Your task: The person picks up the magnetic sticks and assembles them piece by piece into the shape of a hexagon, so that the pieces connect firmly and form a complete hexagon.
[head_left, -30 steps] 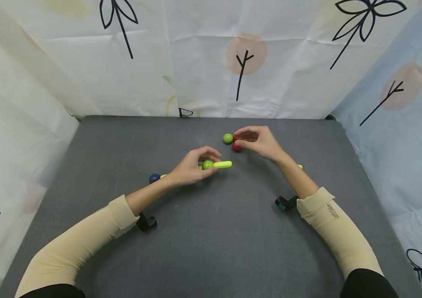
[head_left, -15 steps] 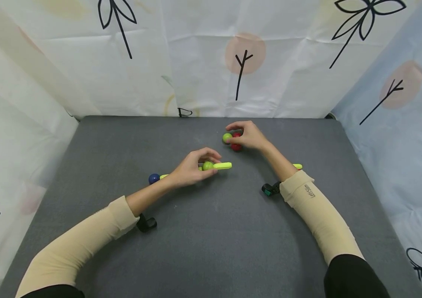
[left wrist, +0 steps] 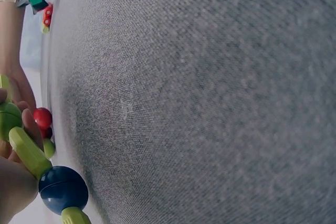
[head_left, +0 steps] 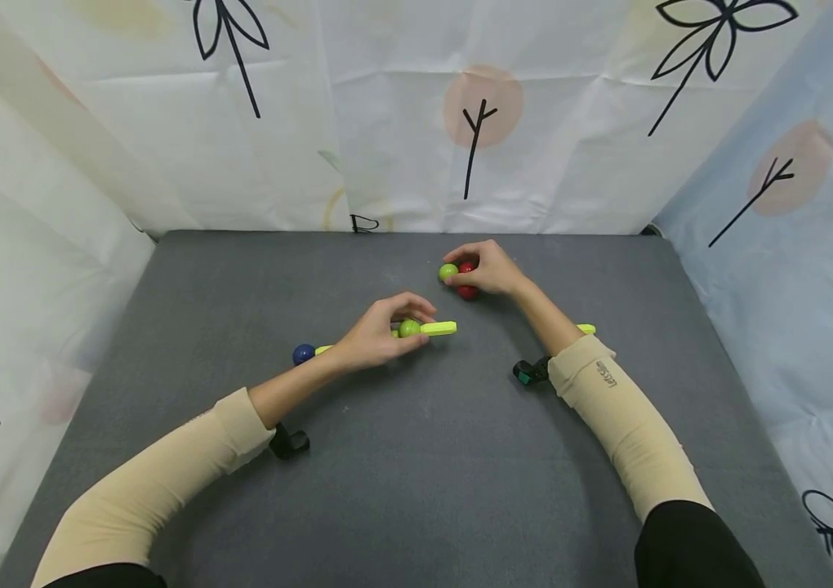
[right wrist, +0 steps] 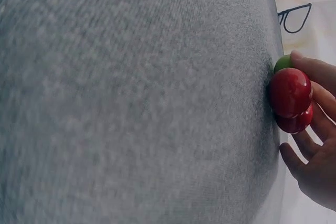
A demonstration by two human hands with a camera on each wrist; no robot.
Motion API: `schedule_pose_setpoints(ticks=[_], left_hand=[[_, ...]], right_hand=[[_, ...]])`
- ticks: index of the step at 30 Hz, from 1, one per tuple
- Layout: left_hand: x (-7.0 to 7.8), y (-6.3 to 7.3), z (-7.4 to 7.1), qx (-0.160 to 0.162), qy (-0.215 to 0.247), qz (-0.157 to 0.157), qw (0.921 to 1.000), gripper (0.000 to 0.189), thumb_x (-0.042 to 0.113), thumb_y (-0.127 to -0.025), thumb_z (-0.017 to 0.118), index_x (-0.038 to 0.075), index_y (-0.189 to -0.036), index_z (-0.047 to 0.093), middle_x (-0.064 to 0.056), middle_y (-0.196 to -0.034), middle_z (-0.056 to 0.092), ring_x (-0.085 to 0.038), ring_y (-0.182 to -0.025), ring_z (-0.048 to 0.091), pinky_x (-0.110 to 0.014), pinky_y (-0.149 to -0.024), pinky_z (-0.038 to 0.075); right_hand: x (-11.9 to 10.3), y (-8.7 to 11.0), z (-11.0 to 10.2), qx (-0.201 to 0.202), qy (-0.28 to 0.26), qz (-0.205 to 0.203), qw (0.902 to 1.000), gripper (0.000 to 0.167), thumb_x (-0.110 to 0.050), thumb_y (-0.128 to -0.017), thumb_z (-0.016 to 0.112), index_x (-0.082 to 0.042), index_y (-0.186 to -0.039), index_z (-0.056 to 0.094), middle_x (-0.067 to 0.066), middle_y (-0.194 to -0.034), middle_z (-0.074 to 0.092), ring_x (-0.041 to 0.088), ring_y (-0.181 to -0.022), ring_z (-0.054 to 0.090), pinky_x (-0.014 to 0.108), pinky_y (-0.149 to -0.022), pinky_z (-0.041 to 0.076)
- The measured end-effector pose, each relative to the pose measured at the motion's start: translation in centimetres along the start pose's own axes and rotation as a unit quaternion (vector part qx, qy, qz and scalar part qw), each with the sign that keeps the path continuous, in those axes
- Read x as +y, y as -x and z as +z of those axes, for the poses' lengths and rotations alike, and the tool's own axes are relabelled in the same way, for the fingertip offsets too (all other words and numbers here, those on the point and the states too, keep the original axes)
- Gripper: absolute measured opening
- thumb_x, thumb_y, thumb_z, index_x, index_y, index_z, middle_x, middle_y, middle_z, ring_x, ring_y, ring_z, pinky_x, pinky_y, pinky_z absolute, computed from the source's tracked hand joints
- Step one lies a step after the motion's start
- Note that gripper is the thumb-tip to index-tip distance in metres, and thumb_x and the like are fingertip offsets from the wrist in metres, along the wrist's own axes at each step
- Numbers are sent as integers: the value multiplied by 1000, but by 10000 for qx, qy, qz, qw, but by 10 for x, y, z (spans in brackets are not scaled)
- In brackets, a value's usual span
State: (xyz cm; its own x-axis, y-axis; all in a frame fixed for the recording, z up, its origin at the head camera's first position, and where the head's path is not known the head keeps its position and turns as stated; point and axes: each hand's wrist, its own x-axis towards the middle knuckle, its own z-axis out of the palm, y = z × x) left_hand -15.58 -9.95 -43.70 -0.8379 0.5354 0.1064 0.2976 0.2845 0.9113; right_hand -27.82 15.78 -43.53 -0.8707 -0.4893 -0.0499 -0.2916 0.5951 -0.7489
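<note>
My left hand [head_left: 376,331] grips a toy chain at its green ball [head_left: 410,327], between thumb and fingers. From that ball a yellow-green rod [head_left: 438,328] points right. In the left wrist view another yellow-green rod [left wrist: 29,152] joins it to a dark blue ball [left wrist: 63,189], with a further rod [left wrist: 75,216] beyond. At the back of the table my right hand [head_left: 492,268] has thumb and fingertips around a loose green ball [head_left: 448,273]. Two glossy red balls, one nearer [right wrist: 290,93] and one behind [right wrist: 295,121], sit against it, partly under that hand.
A yellow-green piece [head_left: 586,329] lies beyond the right forearm, mostly hidden; the left wrist view shows a red part with holes [left wrist: 48,15] there. Patterned cloth [head_left: 416,114] walls the grey table [head_left: 416,457] at the back and sides.
My right hand has moved left from the red balls to the green ball, and its fingers have closed around it. The left hand and its toy chain stay nearly still.
</note>
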Motion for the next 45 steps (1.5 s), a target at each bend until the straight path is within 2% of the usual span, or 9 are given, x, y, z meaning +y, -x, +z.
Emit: schedule_pose_setpoints(ticks=[7,13,17,19,23,30,31,37,45], left_hand=[[0,-1,0,5,51,-34,10000,41,3,-97,79,-4,-135,66,-15,-123,80,-28,-118,75,-45,-109,57],[1,-3,-1,94,32,57,9999,40,5,-97,80,-6,-133,67,-14,-122,80,-27,-116,75,-47,-109,57],[2,-4,-2,224,46,99,9997,40,8,-96,83,-5,-131,68,-14,-120,80,-26,-113,76,-46,-108,57],[2,-4,-2,292,43,118,9995,40,9,-96,84,-5,-130,68,-14,-120,80,-26,-113,76,-47,-108,58],[2,-5,-3,338,80,140,9993,41,8,-96,84,-5,-130,67,-14,-119,80,-27,-112,76,-48,-108,57],[4,-4,-3,350,87,90,9993,39,8,-96,83,-3,-130,67,-14,-121,79,-27,-113,75,-50,-109,57],[4,-4,-3,349,76,93,9993,40,8,-96,83,-3,-130,67,-15,-121,79,-27,-113,75,-50,-109,57],[5,-4,-2,334,0,111,9994,41,6,-96,82,-5,-131,66,-15,-121,79,-27,-112,75,-43,-105,58],[7,-6,1,248,65,110,9996,41,6,-96,83,-6,-131,66,-15,-121,80,-27,-108,77,-20,-86,58]], right_hand=[[-11,7,-2,222,-492,-174,9984,37,-15,-96,84,-2,-129,77,21,-132,76,36,-128,71,48,-104,57],[-29,28,-13,218,-1074,-570,9923,34,-10,-96,83,-1,-128,76,23,-130,76,37,-133,67,60,-120,48],[-38,48,-19,83,-1074,-804,9909,34,-8,-96,82,-2,-129,76,21,-129,77,34,-127,70,63,-118,48],[-42,58,-20,5,-988,-894,9911,34,-8,-96,82,-3,-129,76,19,-127,78,29,-119,71,59,-113,52],[-48,79,-20,-107,-960,-1011,9902,34,-6,-95,83,-4,-128,77,16,-123,78,21,-106,72,38,-103,58],[-44,102,-14,-217,-1128,-1011,9882,34,-3,-94,83,-3,-128,76,17,-123,79,18,-108,76,31,-99,62],[-43,103,-12,-234,-1164,-997,9879,34,-2,-94,83,-3,-127,76,17,-124,78,17,-106,76,26,-97,61],[-42,109,-5,-243,-1372,-939,9858,35,-3,-93,84,-4,-127,76,18,-124,77,21,-99,79,28,-93,64],[-42,110,1,-174,-1264,-804,9886,35,-5,-92,85,-6,-127,77,15,-128,76,29,-111,75,29,-92,64]])
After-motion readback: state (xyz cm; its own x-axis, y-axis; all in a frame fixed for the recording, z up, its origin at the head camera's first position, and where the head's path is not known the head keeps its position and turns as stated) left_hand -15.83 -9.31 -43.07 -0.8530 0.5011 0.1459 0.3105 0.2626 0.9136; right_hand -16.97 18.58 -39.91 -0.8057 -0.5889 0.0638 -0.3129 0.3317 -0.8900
